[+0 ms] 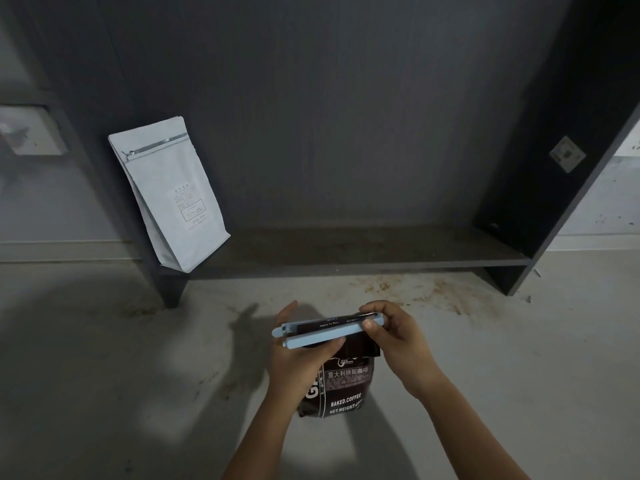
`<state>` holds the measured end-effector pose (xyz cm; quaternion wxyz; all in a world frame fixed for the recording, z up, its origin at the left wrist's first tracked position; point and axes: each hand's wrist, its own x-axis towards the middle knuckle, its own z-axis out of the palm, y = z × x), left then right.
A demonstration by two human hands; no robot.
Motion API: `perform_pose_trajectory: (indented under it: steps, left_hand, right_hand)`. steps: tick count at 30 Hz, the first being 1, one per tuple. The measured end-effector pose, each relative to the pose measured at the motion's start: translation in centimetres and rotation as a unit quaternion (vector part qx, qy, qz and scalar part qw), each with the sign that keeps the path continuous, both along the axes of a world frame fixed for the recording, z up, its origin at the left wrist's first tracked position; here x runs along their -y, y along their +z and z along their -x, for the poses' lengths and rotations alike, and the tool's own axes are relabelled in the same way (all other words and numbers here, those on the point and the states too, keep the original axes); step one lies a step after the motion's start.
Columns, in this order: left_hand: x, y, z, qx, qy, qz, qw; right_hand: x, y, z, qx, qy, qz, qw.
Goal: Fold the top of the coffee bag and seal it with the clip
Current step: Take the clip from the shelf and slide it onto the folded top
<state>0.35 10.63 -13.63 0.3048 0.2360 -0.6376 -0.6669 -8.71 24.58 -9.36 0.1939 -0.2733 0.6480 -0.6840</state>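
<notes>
A dark brown coffee bag (346, 386) with white print stands on the floor low in the view, its top folded over. A long pale blue clip (318, 336) lies across that folded top, its two bars straddling the fold and slightly apart at the left end. My left hand (298, 362) grips the clip and the bag's upper left side, thumb on the front bar. My right hand (394, 337) pinches the clip's right end, fingers behind and thumb in front. The bag's top edge is partly hidden by both hands.
A white coffee bag (173, 195) leans at the left end of a dark low shelf (346, 261) against the wall. The shelf's side panel (554, 168) rises at the right. Brown coffee stains (415, 289) mark the pale floor in front of the shelf.
</notes>
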Motion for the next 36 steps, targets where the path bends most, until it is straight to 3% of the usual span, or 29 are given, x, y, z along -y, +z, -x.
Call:
perform_pose_trajectory:
  steps: [6, 13, 16, 19, 24, 36]
  left_hand:
    - [0.1, 0.4, -0.1, 0.006, -0.007, 0.016, 1.0]
    - [-0.1, 1.2, -0.3, 0.029, -0.068, 0.058, 0.996]
    - [0.1, 1.4, -0.9, 0.002, -0.099, 0.011, 0.995]
    - [0.4, 1.7, -1.6, -0.03, -0.094, -0.044, 0.994]
    - [0.6, 2.5, -1.8, -0.07, -0.095, -0.036, 0.992]
    - [0.8, 2.0, -1.5, -0.038, -0.019, -0.034, 0.999]
  right_hand:
    - [0.1, 0.0, 0.0, 0.009, 0.007, 0.007, 1.0]
    - [-0.3, -0.5, -0.2, -0.004, -0.052, 0.021, 0.998]
    - [-0.4, -0.5, -0.2, 0.015, -0.079, 0.025, 0.996]
    - [-0.7, -0.5, 0.2, 0.03, -0.109, 0.025, 0.993]
    - [-0.7, -0.7, 0.1, 0.022, -0.107, 0.018, 0.994]
    - [-0.3, -0.9, -0.2, 0.003, -0.101, 0.02, 0.995]
